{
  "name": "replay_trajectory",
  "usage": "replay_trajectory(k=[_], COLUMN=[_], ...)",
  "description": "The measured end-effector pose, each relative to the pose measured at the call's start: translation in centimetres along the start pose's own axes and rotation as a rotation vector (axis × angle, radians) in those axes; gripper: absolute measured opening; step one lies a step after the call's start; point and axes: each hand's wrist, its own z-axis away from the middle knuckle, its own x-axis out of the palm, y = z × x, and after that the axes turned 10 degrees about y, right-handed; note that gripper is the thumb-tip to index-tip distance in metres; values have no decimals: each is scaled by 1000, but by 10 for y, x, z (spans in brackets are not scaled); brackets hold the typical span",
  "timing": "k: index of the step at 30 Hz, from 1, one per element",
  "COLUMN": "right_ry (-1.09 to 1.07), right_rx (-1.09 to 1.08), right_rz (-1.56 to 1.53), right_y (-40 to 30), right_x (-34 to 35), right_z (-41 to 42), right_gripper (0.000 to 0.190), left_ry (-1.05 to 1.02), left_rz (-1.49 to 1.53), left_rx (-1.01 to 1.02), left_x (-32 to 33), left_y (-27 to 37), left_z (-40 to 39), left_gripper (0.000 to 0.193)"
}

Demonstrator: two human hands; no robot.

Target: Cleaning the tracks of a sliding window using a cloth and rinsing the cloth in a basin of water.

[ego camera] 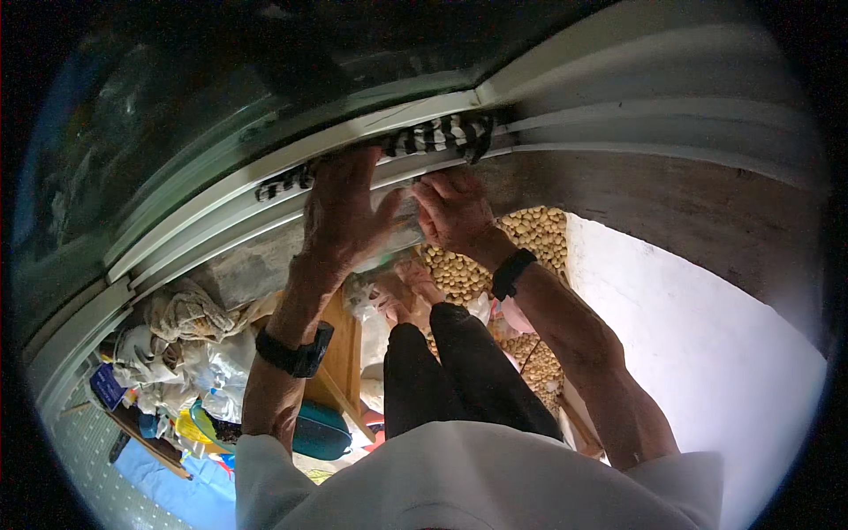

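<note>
A black-and-white striped cloth [440, 136] lies along the channel of a pale window frame [218, 205], with another part of it showing left of my left hand. My left hand [348, 209] reaches over the sill onto the frame, its fingertips at the cloth and partly hidden, its thumb spread to the right. Just right of it, my right hand [454, 209] rests at the sill's edge with fingers curled; whether it holds something small cannot be told. Dark bands are around both wrists.
Many small round tan items [540, 232] cover the surface below. On the left are plastic bags [222, 371], a crumpled towel [189, 315], a wooden board [341, 351] and a teal container [321, 430]. A white wall [662, 318] stands right; dark glass rises beyond the frame.
</note>
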Motion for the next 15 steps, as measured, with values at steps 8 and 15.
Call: replay_trajectory(k=[8,15], right_ry=[-202,-299], right_rx=[162,74], right_rz=[45,84], right_y=[7,1], right_x=[31,-3], right_z=[29,2], right_gripper=[52,49], left_ry=[-8,11], left_rz=[123,83], left_rx=[32,58], left_x=[69,19], left_y=[63,12], left_z=[-53,-18], left_gripper=[47,40])
